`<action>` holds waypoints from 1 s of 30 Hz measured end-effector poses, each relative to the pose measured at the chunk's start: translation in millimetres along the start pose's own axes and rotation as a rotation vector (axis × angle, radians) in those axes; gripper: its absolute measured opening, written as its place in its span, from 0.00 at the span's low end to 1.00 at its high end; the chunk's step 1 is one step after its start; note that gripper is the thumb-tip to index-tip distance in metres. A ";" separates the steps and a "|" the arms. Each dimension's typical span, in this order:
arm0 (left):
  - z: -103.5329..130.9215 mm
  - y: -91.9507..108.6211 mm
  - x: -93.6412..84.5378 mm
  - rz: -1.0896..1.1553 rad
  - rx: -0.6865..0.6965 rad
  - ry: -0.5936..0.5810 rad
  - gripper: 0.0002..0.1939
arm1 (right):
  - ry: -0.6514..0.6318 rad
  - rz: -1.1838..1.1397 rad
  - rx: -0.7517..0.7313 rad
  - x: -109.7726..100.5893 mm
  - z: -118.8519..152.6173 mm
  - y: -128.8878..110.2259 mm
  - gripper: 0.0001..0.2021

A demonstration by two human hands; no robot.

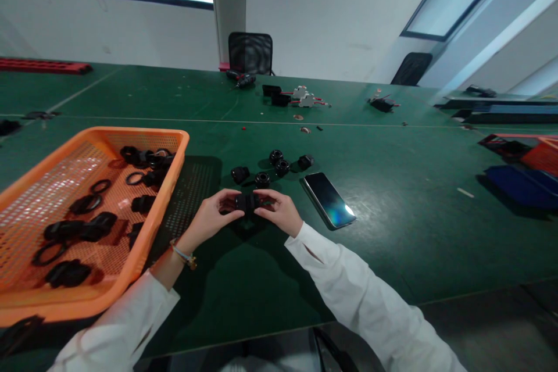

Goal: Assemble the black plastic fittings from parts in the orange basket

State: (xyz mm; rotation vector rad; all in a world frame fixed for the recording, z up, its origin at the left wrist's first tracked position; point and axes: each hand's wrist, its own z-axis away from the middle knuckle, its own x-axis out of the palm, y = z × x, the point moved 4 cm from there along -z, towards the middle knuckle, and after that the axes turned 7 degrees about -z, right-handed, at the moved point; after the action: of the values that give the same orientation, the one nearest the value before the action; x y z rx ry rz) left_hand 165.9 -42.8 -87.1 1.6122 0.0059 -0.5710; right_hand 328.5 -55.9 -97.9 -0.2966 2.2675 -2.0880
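Observation:
Between both hands, just above the green table point(375, 267), is a black cable gland point(247, 203). My left hand point(213, 215) pinches its left end between thumb and fingers. Its right end is gripped the same way by my right hand point(282, 210). Several similar black gland parts lie just beyond the hands, among them a ring-shaped one point(262, 179), a piece on its side point(239, 174) and one farther right point(306, 161). The fingers cover part of the held gland's ends.
An orange basket point(182, 154) on the left holds several black gland parts and rings. A phone point(329, 200) lies right of my hands. Farther back are a power drill point(244, 79) and white parts with red wires point(303, 97). A blue bin point(521, 186) stands at right.

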 end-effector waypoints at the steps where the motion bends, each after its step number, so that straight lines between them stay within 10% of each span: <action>1: 0.0 0.4 0.1 0.001 -0.001 0.001 0.21 | 0.007 0.001 0.003 -0.1 0.0 0.0 0.20; 30: 0.0 -0.1 0.2 0.018 -0.036 -0.014 0.21 | 0.044 0.117 -0.012 -3.1 0.5 -2.5 0.19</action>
State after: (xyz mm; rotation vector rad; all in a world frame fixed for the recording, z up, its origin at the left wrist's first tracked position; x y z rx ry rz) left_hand 166.0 -42.8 -87.2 1.5719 -0.0086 -0.5648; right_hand 331.9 -56.0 -95.8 -0.1163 2.2621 -2.0444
